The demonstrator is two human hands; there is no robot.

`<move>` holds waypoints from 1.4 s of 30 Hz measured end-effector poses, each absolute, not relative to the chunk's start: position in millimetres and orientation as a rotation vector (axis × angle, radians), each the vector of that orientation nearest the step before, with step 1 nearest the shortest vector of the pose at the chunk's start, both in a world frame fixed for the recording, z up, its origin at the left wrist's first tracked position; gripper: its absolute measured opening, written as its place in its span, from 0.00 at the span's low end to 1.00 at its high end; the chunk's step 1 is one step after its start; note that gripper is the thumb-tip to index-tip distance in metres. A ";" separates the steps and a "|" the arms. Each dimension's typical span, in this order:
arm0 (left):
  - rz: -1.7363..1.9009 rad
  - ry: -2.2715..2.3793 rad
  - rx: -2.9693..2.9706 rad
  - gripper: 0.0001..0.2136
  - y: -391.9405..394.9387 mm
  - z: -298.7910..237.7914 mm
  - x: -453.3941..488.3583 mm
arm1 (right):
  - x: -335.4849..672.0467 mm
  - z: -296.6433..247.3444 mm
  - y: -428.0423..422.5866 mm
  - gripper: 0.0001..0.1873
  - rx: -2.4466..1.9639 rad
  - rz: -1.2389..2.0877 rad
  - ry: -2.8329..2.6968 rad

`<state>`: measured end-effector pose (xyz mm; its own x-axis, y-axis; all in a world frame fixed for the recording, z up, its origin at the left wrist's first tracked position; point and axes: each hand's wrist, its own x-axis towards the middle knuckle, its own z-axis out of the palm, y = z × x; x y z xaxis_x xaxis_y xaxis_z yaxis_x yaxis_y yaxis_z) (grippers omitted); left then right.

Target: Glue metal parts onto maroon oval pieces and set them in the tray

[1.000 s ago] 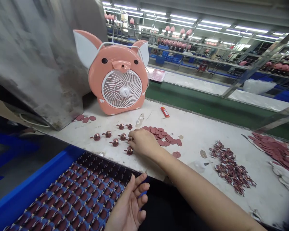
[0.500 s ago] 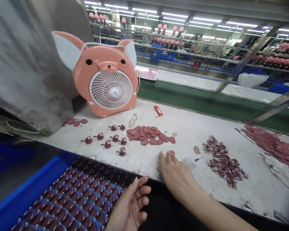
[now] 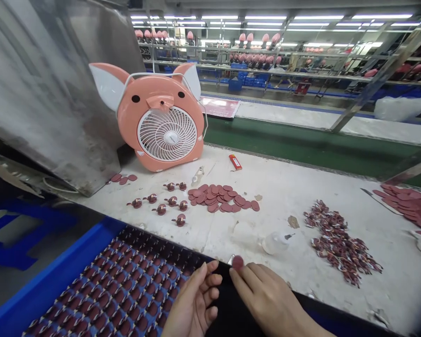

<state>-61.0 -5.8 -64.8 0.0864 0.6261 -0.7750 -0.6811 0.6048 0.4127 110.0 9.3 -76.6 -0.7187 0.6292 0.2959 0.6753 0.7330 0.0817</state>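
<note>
right hand (image 3: pixel 272 292): fingers side by side, touching one disc (image 3: pixel 237 262) at the near edge of the worktop (image 3: pixel 277 187); we cannot tell whether they clamp it. the edge likely lets us get under a flat piece.
left hand (image 3: pixel 195 299): fingers curled, apart, gripping nothing we can see, beside the tray (image 3: pixel 56 269).
knobbed pieces (image 3: pixel 161 209): eight, spaced, presumably to keep them separate.

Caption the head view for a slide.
Right hand at a dark-red disc, left hand loosely open near the blue bin.
</note>
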 end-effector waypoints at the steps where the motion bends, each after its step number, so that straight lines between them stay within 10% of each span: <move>1: 0.973 1.131 -0.050 0.10 -5.9 -64.4 -58.8 | 113.8 -77.9 7.5 0.16 -1.011 -0.234 -2.660; 8: 0.952 1.168 0.018 0.08 -2.1 -62.3 -38.3 | 114.8 -74.1 20.8 0.12 -1.296 0.154 -2.551; 42: 0.946 1.188 0.143 0.18 -11.2 -90.3 -29.7 | 123.5 -88.1 20.5 0.13 -1.033 -0.036 -2.449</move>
<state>-29.7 -11.2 -90.3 0.0535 0.6891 -0.7227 -0.5501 0.6243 0.5546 123.5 20.5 -88.1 -0.6010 0.6685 0.4381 0.6811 0.7152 -0.1568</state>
